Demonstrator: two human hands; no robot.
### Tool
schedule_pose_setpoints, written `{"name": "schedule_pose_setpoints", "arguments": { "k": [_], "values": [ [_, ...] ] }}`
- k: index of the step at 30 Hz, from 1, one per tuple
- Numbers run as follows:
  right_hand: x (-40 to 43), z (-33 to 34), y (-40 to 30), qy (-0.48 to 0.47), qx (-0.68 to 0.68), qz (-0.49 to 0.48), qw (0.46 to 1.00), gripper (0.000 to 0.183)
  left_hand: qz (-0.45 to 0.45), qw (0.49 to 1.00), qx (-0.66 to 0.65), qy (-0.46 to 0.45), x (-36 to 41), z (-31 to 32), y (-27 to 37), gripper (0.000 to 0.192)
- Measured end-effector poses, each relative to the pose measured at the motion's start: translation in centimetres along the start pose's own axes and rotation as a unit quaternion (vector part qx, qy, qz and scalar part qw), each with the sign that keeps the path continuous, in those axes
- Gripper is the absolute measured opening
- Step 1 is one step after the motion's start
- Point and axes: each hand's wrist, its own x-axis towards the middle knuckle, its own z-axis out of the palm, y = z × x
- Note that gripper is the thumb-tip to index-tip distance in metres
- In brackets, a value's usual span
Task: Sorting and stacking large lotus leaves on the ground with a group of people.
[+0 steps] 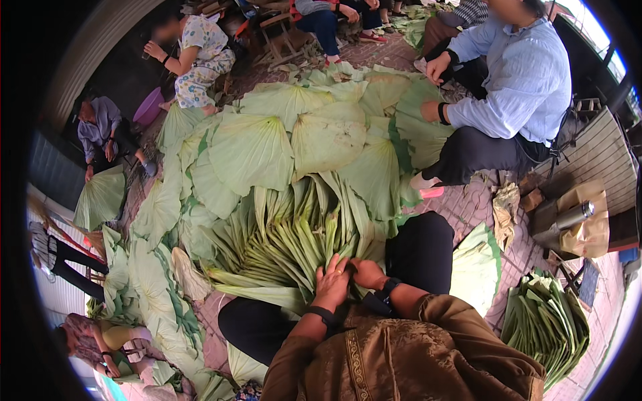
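A pile of folded lotus leaves (281,250) fans out before my lap, with the thick ribbed ends bunched towards me. My left hand (332,285) lies over the near edge of this pile, a ring on one finger; its thumb side is hidden, so a grip cannot be made out. Close beside it, my right hand (368,274) has its fingers curled on the edge of a folded leaf. The two hands almost touch. Beyond the pile, broad flat lotus leaves (251,153) overlap on the ground.
A stack of folded leaves (544,326) stands at the right, near a loose leaf (476,265). A person in a light blue shirt (521,80) sits close at the right, handling a leaf. A steel flask (574,215) and a purple basin (148,106) are farther out. Several other people surround the leaves.
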Motion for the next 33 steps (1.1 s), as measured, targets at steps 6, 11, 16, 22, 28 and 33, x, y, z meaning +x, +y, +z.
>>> {"name": "schedule_pose_setpoints", "arguments": {
  "k": [6, 11, 16, 22, 28, 33],
  "values": [
    [0.14, 0.12, 0.28, -0.01, 0.007, -0.002, 1.0, 0.041, 0.013, 0.999, 0.025, 0.027, 0.21, 0.8, -0.39, 0.04],
    [0.31, 0.24, 0.39, 0.007, 0.017, -0.013, 1.0, 0.041, 0.003, 1.0, 0.012, 0.01, 0.4, 0.83, -0.33, 0.043],
    [0.35, 0.23, 0.18, -0.001, 0.009, 0.025, 1.0, 0.04, 0.006, 1.0, 0.022, 0.006, 0.47, 0.66, -0.18, 0.044],
    [0.28, -0.03, 0.02, 0.009, 0.01, 0.007, 1.0, 0.035, 0.005, 1.0, 0.019, 0.002, 0.55, 0.5, -0.11, 0.045],
    [0.33, -0.13, -0.11, -0.005, 0.001, 0.016, 1.0, 0.035, -0.002, 1.0, 0.024, -0.01, 0.47, 0.29, 0.05, 0.047],
    [0.23, -0.13, -0.09, -0.005, 0.006, 0.007, 1.0, 0.036, 0.003, 1.0, 0.024, -0.019, 0.43, 0.22, 0.01, 0.049]
  ]
}}
